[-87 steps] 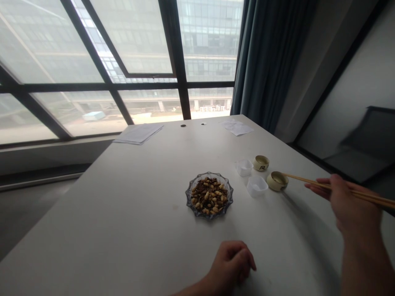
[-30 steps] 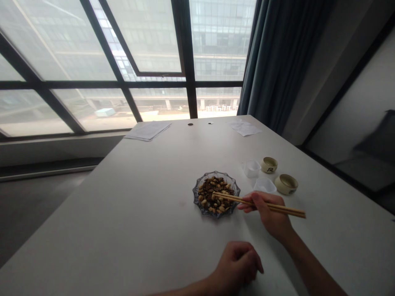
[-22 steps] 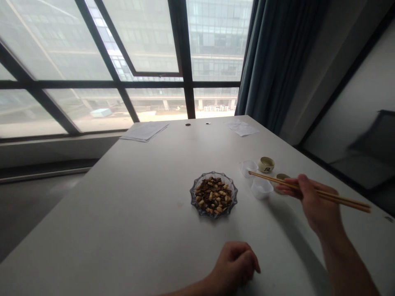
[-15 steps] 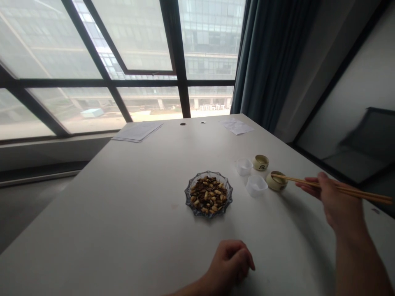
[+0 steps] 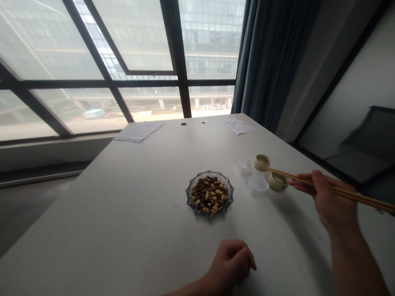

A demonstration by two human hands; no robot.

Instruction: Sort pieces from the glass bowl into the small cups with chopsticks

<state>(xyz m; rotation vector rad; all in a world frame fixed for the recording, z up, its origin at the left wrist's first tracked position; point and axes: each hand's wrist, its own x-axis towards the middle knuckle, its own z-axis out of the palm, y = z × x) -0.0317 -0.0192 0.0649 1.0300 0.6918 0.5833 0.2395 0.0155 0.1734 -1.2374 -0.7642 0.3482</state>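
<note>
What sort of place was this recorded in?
Probably an office or meeting room: a plain white table, a stack of papers, and large windows facing another building.

A broad white rectangular table (image 5: 138,205) stretches away toward tall glass windows (image 5: 140,37) with dark frames. At its far left corner lies a stack of flat white paper sheets (image 5: 139,132); near the far right corner is some loose, wrinkled white paper (image 5: 238,126). Between them, two small round fittings (image 5: 183,124) sit near the far edge. A dark blue pleated fabric curtain (image 5: 262,61) hangs at far right. Outside stands a pale multi-storey building (image 5: 211,45). On the right, a dark chair-like shape (image 5: 370,127) is blurred.
</note>
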